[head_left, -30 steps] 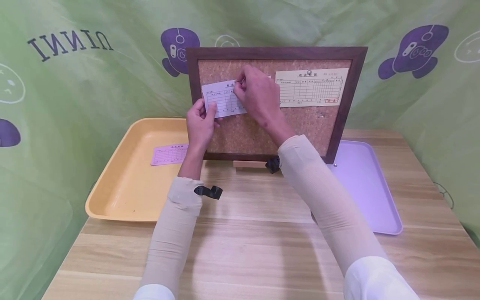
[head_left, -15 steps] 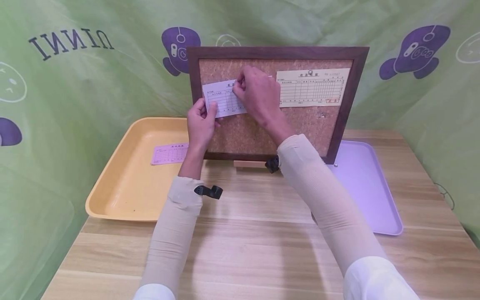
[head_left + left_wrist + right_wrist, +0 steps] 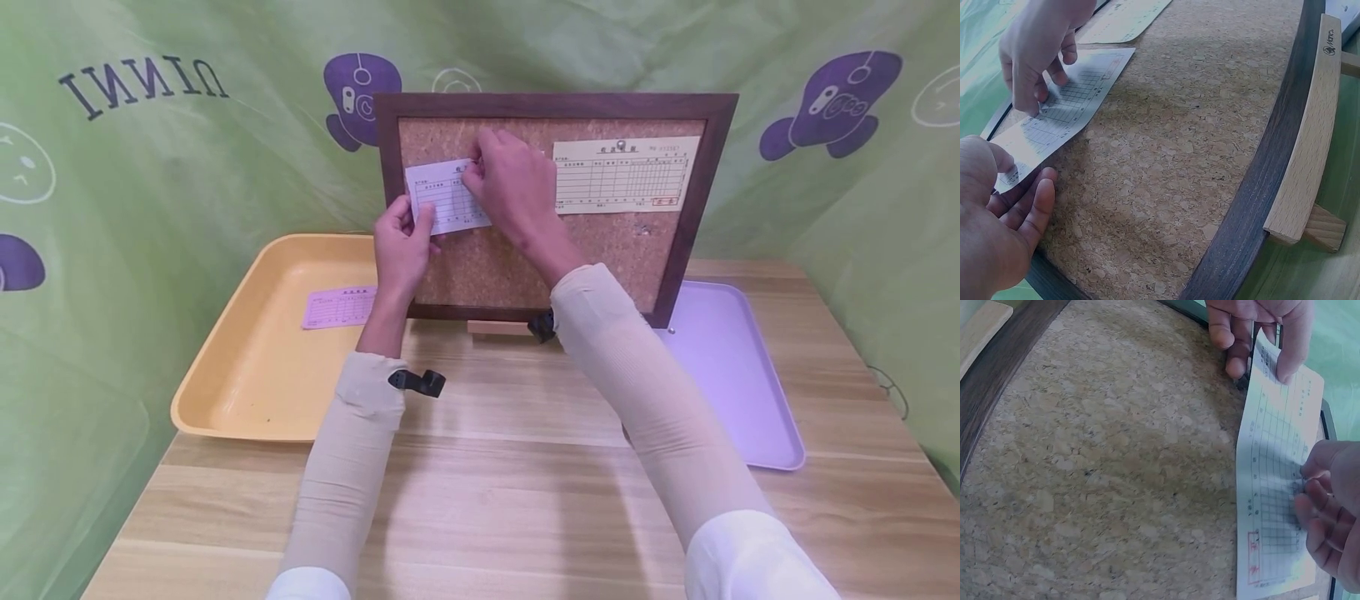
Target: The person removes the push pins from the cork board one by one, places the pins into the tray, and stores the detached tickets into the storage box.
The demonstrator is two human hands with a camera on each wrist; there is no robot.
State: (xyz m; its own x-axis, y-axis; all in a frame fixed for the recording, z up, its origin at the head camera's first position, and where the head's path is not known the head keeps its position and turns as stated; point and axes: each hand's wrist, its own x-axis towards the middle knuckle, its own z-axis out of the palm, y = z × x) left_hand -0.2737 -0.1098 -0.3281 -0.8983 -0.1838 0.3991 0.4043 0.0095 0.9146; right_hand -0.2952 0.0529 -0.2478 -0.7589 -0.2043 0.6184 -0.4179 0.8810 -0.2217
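Observation:
My left hand pinches the lower left corner of a white receipt slip, its thumb on the face and fingers behind. The slip lies against a framed cork board, printed with a table and, in the right wrist view, a red stamp box. My right hand is at the slip's upper edge, thumb and index fingertips close together over it in the right wrist view. I cannot tell what is between those fingertips. To the right, a cream receipt slip hangs by a clear-headed push pin.
A pink receipt slip lies in the deep yellow tray on the left. Behind the board's right side sits a flat purple tray. A wooden stand supports the board on the wooden table; green cloth hangs behind.
The right hand has shifted slightly left along the white slip's upper edge, baring a little more of the cork beside it. The left hand keeps its pinch in place.

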